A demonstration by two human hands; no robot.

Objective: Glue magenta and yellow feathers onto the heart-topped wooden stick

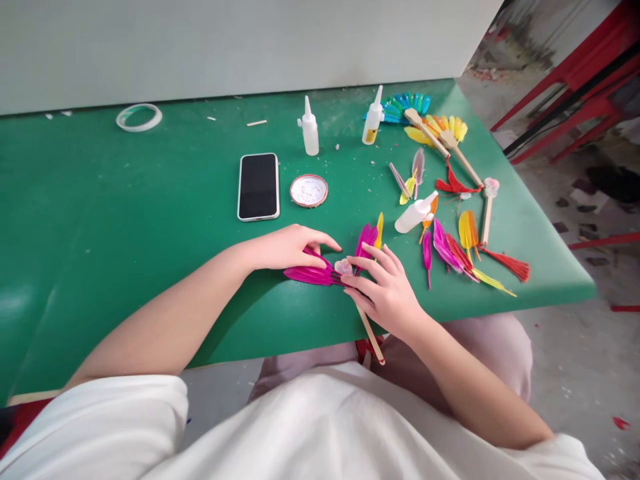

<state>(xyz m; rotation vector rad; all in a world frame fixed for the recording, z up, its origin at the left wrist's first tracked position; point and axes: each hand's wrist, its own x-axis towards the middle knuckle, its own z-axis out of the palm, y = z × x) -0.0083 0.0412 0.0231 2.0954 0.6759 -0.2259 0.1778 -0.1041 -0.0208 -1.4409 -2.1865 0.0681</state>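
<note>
Left hand: we see the left hand lying nearly flat, fingers stretched out and pressing down on the magenta feathers; it grips nothing.
Right hand: the right hand has its fingers spread and half extended, fingertips on the spot where the feathers meet the wooden stick. The thumb is hidden, so we cannot tell whether it pinches the stick.
Feather piece: the magenta feathers fan out between both hands, close to the near edge of the green table. The stick runs from under the right palm out past that edge.
Behind the hands: a smartphone lies face up, with a round jar lid just beside it.
Glue: two bottles stand toward the far edge; a third bottle lies on its side.
Right side: loose feathers are scattered near the right edge; finished feather fans sit at the far right corner.
Far left: a tape roll lies flat.
</note>
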